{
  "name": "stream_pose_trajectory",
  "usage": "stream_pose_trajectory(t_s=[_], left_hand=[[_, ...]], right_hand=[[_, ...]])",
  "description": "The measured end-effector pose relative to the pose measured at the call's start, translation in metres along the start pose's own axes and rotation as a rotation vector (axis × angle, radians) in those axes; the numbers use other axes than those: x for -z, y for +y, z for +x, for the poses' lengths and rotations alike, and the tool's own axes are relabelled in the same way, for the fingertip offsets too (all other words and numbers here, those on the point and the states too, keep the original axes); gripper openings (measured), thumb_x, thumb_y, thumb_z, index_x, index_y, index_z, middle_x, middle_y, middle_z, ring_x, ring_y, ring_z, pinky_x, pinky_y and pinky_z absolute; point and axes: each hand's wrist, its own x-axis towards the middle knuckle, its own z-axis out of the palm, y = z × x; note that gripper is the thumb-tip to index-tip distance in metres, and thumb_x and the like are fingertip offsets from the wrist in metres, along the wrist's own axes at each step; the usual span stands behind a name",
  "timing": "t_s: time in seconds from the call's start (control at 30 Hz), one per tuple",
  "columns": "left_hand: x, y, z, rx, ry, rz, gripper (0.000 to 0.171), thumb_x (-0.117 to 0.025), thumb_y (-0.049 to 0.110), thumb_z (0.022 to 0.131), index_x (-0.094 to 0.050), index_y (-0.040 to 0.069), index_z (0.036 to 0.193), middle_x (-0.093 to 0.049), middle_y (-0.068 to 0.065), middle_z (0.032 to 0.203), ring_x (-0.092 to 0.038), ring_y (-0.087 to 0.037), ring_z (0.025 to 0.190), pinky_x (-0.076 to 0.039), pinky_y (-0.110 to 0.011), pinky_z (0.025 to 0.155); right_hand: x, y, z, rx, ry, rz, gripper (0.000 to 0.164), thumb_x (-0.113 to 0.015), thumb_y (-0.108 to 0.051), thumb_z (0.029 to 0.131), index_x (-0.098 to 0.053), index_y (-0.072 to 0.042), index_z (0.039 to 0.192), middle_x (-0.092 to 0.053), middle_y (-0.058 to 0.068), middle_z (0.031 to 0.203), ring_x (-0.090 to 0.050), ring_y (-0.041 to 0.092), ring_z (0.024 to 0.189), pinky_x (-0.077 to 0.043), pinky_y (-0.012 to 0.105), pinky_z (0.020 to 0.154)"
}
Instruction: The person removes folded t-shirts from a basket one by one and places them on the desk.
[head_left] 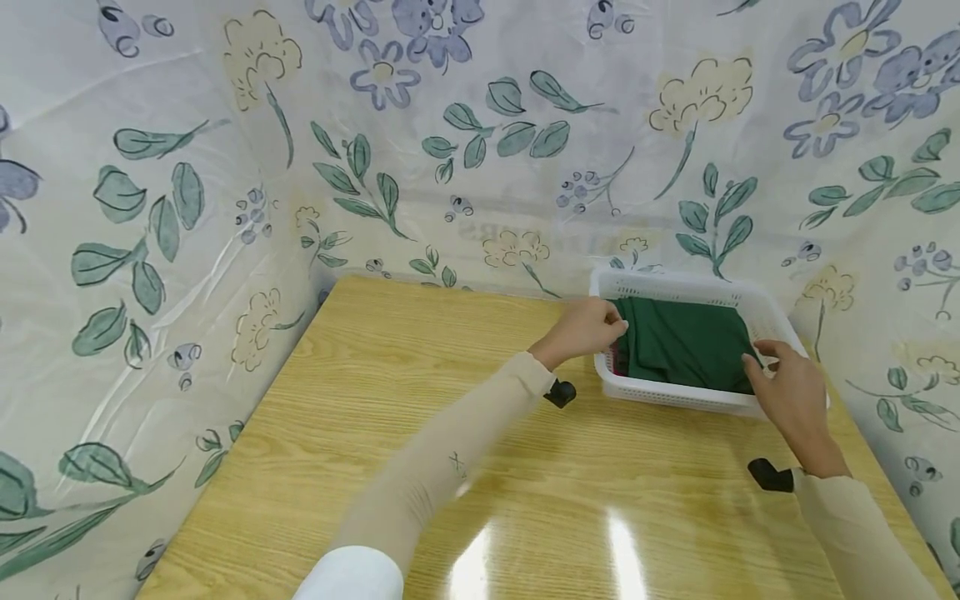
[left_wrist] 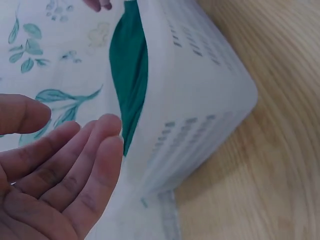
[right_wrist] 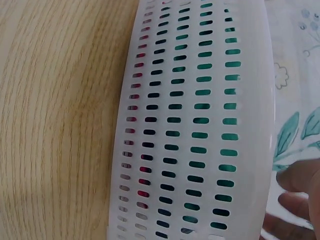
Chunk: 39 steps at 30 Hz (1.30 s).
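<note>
Your left hand (head_left: 581, 332), relaxed and empty, thumb apart, is beside the green cloth (head_left: 686, 342) inside the basket (head_left: 675, 396); your right hand (head_left: 797, 396), thumb and fingers parted, is at the basket's right end.

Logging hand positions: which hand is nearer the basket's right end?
Right. The right hand is at that end of the basket; the left hand is at the opposite end.

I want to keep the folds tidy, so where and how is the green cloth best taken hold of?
Probably by the left and right edges of the green cloth, coming from above. It lies spread and looks folded inside the white basket, whose walls hinder a sideways approach, while its top is uncovered. Raising both ends together should help keep it flat.
</note>
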Motion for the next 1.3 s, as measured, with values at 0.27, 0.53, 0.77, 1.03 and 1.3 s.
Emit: stream_pose_trajectory(t_s=[0.27,0.53,0.77,1.03,1.3], left_hand=[[-0.019,0.009,0.015,0.068,-0.051,-0.167,0.030,-0.058,0.018,0.107,-0.074,-0.007,0.104,-0.068,-0.013,0.078,-0.073,-0.029,0.074,-0.058,-0.029,0.064],[-0.036,0.018,0.026,0.112,-0.070,-0.148,0.028,-0.056,0.015,0.107,-0.074,-0.005,0.098,-0.070,-0.016,0.075,-0.073,-0.026,0.071,-0.059,-0.030,0.068],[-0.047,0.020,0.037,0.191,-0.055,0.023,0.055,-0.056,0.014,0.105,-0.037,0.013,0.054,-0.038,0.001,0.048,-0.034,-0.009,0.039,-0.031,-0.020,0.041],[-0.053,0.015,0.049,0.232,-0.081,0.038,0.051,-0.056,0.007,0.100,-0.032,0.015,0.055,-0.031,0.004,0.049,-0.032,-0.008,0.040,-0.030,-0.021,0.042],[-0.058,0.011,0.058,0.357,-0.010,-0.090,0.019,-0.059,0.013,0.101,-0.062,0.000,0.087,-0.059,-0.008,0.078,-0.068,-0.029,0.077,-0.055,-0.029,0.060]], right_hand=[[0.003,0.008,0.006,-0.009,0.052,-0.021,0.037,-0.062,-0.014,0.100,-0.063,0.016,0.123,-0.065,0.040,0.105,-0.061,0.055,0.095,-0.050,0.064,0.074],[0.002,0.009,0.013,-0.038,0.006,-0.029,0.040,-0.060,-0.017,0.103,-0.060,0.016,0.126,-0.063,0.038,0.117,-0.065,0.053,0.094,-0.050,0.062,0.076],[-0.003,0.009,0.022,-0.068,-0.049,-0.033,0.045,-0.059,-0.021,0.104,-0.057,0.016,0.130,-0.063,0.039,0.119,-0.066,0.050,0.092,-0.051,0.060,0.075],[-0.006,0.016,0.031,-0.134,-0.180,-0.035,0.056,-0.055,-0.028,0.106,-0.049,0.021,0.134,-0.061,0.041,0.119,-0.061,0.055,0.101,-0.047,0.065,0.085],[-0.010,0.017,0.038,-0.177,-0.241,-0.042,0.060,-0.055,-0.030,0.107,-0.049,0.022,0.135,-0.061,0.042,0.120,-0.061,0.055,0.106,-0.045,0.067,0.094]])
